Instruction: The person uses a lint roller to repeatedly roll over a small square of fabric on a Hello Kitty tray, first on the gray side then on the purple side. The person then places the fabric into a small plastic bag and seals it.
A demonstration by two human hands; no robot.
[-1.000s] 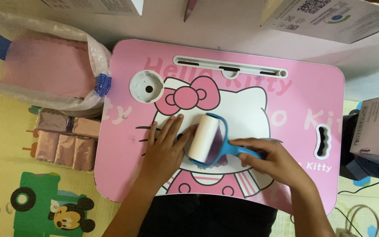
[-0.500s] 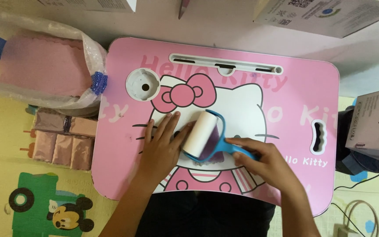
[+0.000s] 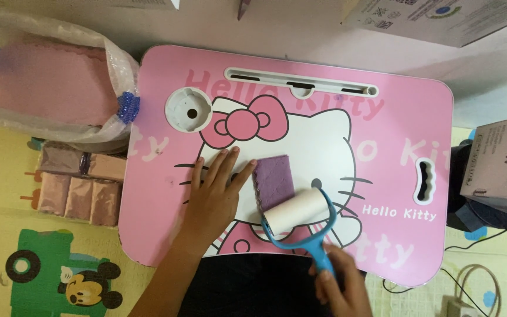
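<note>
One purple cloth (image 3: 273, 179) and one lint roller (image 3: 298, 218) are lying on one pink surface (image 3: 406, 117). Two hands are showing. Two cardboard boxes are sitting far right.

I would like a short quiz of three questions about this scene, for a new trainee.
1. True or false: the left hand lies flat on the pink lap table.
2. What does the right hand hold?
A. a pair of scissors
B. the blue handle of a lint roller
C. a cup
3. Fill in: beside the thumb of the left hand lies a small ______ cloth, just above the roller.

Key: 1 true; 2 B; 3 purple.
</note>
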